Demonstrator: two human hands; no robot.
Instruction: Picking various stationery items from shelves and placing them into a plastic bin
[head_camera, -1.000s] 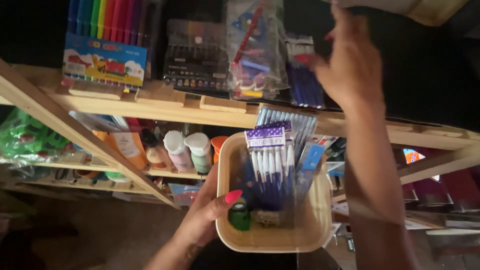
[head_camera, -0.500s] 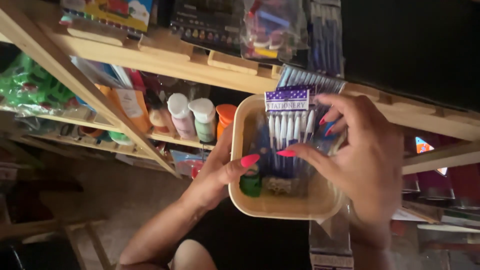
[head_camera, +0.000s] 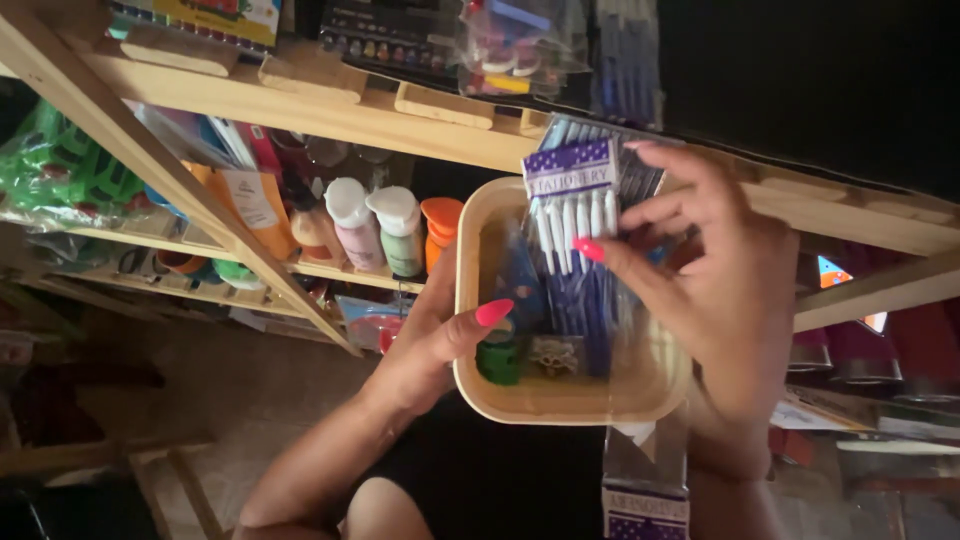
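My left hand (head_camera: 425, 345) grips the left rim of a pale wooden tray (head_camera: 560, 400), its thumb hooked over the edge. In the tray lie clear packs of white and blue pens (head_camera: 575, 235) with a purple header card, a green tape roll (head_camera: 498, 362) and a small pack of clips (head_camera: 556, 355). My right hand (head_camera: 710, 290) reaches in from the right, fingertips pinching the pen pack near its top. Another clear pack with a purple card (head_camera: 645, 490) hangs below the tray's near edge.
A wooden shelf rail (head_camera: 330, 115) runs across above the tray, carrying marker sets (head_camera: 215, 15) and hanging pen packs (head_camera: 620, 55). Below it stand small paint bottles (head_camera: 375, 230), with green plastic items (head_camera: 60, 175) at the far left. A diagonal wooden brace (head_camera: 170, 175) crosses the left.
My right hand came down from the upper shelf to the tray and now pinches the pen pack. The view tilted downward; the left hand kept hold of the tray.
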